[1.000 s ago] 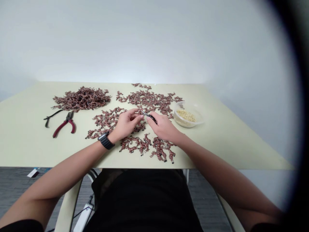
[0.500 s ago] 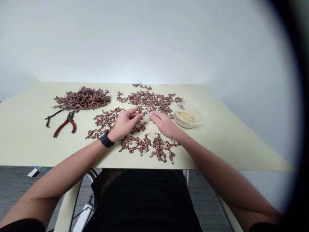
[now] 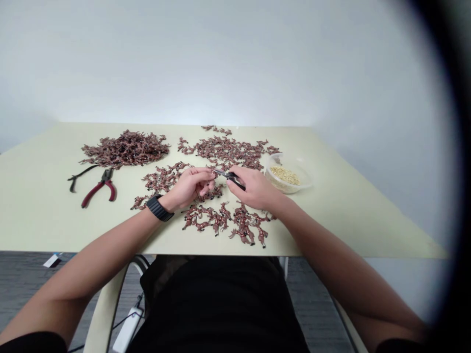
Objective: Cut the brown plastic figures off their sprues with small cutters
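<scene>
Right in the middle, the right hand [image 3: 253, 188] has its fingers wrapped round the black handles of a slim tool [image 3: 234, 179], its metal tip pointing at the left hand [image 3: 191, 186]. And the left hand meets it, thumb and forefinger pinched at that tip, the other fingers curled; whatever sits in the pinch is too small to make out. Both forearms angle in over the near edge, a ribbed black band [image 3: 159, 208] round the left wrist. Below and around the hands lie glossy brown deer [image 3: 245, 229], spindly and tangled, with more spread beyond them. Over to the left rises a dense heap [image 3: 127, 149], with red-handled pliers [image 3: 99, 188] splayed open in front. Just beside the right hand, a clear round bowl [image 3: 305, 186] holds fine gold bits [image 3: 285, 175], all on a smooth, pale yellow table [image 3: 342, 215].
</scene>
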`<state>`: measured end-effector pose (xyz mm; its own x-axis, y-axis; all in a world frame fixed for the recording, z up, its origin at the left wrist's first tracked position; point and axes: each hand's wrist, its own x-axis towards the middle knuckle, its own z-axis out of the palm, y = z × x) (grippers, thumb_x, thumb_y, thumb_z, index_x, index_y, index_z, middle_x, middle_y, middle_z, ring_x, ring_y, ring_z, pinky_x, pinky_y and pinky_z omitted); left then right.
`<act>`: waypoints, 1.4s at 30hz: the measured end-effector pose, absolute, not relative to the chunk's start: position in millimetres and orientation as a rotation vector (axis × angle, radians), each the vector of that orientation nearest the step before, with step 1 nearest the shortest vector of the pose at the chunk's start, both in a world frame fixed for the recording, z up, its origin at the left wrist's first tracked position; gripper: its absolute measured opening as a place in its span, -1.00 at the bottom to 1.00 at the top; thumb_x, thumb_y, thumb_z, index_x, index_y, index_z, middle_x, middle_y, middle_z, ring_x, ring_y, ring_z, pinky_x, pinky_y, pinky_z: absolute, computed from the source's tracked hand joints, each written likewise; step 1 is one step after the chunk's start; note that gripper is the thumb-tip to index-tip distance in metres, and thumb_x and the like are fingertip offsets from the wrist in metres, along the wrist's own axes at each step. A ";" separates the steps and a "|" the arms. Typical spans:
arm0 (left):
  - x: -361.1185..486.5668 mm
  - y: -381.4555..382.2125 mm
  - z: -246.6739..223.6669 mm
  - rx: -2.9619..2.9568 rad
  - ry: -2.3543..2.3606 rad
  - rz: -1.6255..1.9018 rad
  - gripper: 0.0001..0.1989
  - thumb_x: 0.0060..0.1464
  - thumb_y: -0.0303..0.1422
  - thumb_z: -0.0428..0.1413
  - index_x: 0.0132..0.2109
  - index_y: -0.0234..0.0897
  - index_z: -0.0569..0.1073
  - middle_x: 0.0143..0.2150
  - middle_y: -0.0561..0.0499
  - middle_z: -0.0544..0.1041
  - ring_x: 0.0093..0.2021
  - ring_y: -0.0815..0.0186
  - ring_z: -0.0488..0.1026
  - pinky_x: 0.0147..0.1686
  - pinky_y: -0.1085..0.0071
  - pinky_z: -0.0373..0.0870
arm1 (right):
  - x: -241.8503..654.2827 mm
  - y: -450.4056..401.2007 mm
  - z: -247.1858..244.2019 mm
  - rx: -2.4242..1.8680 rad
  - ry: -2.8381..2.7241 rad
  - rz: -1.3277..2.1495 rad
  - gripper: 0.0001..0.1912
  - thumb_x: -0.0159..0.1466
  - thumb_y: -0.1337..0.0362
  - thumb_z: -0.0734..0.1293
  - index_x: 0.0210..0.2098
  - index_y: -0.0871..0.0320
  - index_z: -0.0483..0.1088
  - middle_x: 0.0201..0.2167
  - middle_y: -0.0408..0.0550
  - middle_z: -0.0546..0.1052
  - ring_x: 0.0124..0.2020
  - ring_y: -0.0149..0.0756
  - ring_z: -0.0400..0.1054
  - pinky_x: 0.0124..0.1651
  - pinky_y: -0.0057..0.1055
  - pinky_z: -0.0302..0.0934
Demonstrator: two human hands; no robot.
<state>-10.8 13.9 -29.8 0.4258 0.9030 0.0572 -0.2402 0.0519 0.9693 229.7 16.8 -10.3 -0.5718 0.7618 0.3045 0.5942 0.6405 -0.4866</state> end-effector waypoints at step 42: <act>-6.7 10.1 -27.4 1.702 1.044 1.101 -0.59 0.34 -0.18 0.14 0.19 -0.32 0.54 -0.29 -0.04 0.58 -0.46 0.38 0.37 -0.36 0.42 0.34 | 220.7 14.7 -10.8 -1.217 -2.022 0.944 -0.63 0.49 -0.05 0.14 -0.30 0.08 0.27 -0.40 -0.12 0.37 -0.41 -0.30 0.20 -0.36 -0.35 0.02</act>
